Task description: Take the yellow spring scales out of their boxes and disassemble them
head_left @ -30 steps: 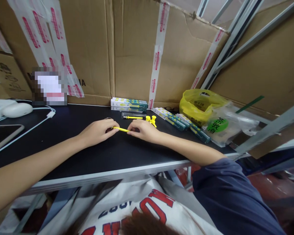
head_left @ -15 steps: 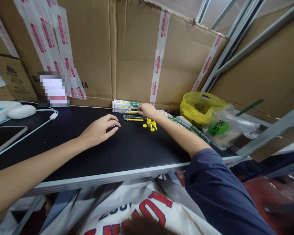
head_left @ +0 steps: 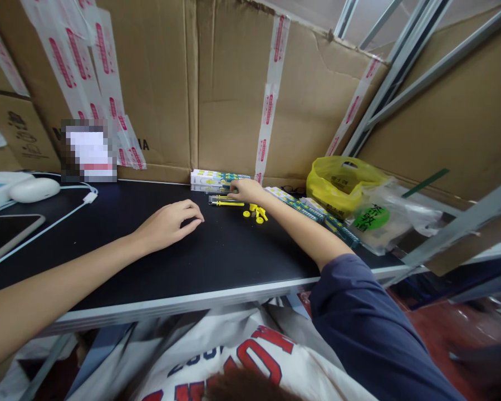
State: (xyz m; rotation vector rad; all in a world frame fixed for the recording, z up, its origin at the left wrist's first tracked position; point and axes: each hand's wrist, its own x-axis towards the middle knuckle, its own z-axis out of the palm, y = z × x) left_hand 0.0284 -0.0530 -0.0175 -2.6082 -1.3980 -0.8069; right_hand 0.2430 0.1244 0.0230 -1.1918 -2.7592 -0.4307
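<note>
My right hand [head_left: 249, 190] is at the back of the dark table, its fingers pinched together at the end of a slim yellow stick [head_left: 223, 196]. Just in front of that stick lies another slim yellow stick [head_left: 229, 204] with a dark end at the left. Small yellow parts [head_left: 256, 213], some of them round, are in a loose pile close to my right wrist. To the left, my left hand [head_left: 171, 223] rests over the table with fingers curved and thumb apart; nothing shows in it.
White patterned boxes [head_left: 212, 177] lie behind my right hand, and more slim boxes [head_left: 300, 207] are right of my forearm. A yellow plastic bag [head_left: 338, 184] and a clear bag [head_left: 376, 223] stand at the right. A phone [head_left: 8, 239] and white cable [head_left: 67, 220] occupy the left.
My right hand has moved slightly left and toward me, and the yellow stick at its fingers now lies closer to the other one. My left hand's fingers have drawn nearer its thumb.
</note>
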